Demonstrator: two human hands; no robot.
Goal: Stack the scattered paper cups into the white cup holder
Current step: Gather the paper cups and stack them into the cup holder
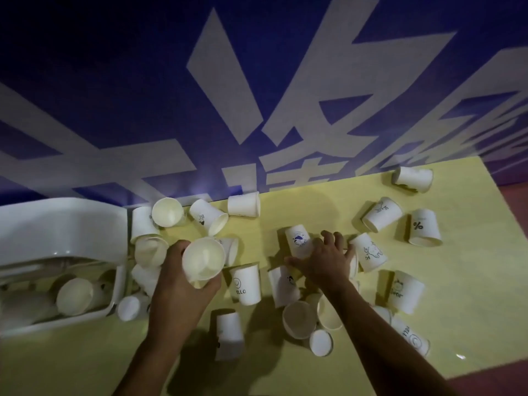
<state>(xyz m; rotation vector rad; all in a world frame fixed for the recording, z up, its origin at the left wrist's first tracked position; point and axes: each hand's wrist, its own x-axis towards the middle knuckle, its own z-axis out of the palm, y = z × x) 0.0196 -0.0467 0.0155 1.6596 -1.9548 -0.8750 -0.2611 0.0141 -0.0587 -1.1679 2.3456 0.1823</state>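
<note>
Yellow table [463, 284] by a blue wall [114, 81], cups [383, 214] scattered, holder [71, 224] at left with some inside. Left hand [177, 284] clamped round held cup [203, 260] just right of holder. Right hand [325, 262] spread over logo cup [297, 238] mid-table, can't tell if gripping.

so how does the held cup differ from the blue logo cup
The held cup is lifted in the left hand; the logo cup rests on the table by the right hand. The held cup shows its open mouth, the logo cup its printed side. Both are white.

"HELLO" cup [246, 284], "%" cup [424, 227]
</note>
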